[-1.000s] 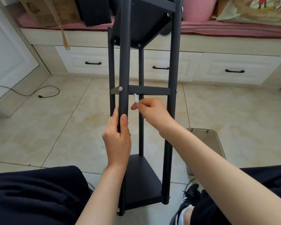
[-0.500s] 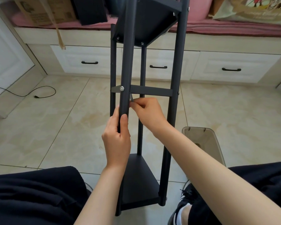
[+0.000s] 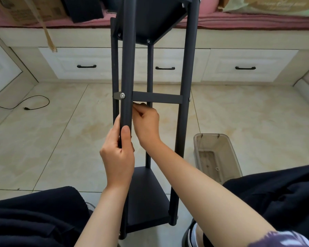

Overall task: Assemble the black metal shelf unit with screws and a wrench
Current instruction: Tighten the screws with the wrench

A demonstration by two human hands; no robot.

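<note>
The black metal shelf unit stands tilted between my knees, with one panel near my feet and another at the top. A flat crossbar joins the two front posts. A silver screw sits in the left post, on a grey tab. My left hand is wrapped around that left post below the screw. My right hand pinches a small silver wrench just under the crossbar's left end. Only a sliver of the wrench shows behind the post.
A clear plastic box stands on the tiled floor to the right of the shelf. A black cable lies at the left. White drawers under a bench line the far wall. My black-trousered legs flank the shelf.
My right hand has moved left and up to the post under the crossbar, and the wrench is now nearly hidden. My left hand keeps its grip on the post.
</note>
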